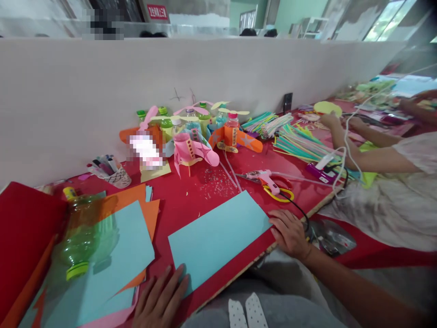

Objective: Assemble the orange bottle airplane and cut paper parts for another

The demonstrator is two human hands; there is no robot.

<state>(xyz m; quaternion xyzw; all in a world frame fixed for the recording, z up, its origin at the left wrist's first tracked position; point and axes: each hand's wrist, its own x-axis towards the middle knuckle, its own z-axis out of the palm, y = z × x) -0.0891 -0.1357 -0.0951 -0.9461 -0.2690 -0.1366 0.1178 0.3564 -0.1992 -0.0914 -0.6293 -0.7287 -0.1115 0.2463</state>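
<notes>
head view: left hand [161, 294] is lying splayed left of blue sheet [220, 239], right hand [289, 232] resting half-curled at its right.

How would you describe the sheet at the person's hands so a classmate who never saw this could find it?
On the red tabletop, go to the near edge, where the person's left hand and right hand rest. Between them lies a light-blue rectangular sheet. Unlike the blue paper piled with orange sheets at left, it lies by itself.
</notes>
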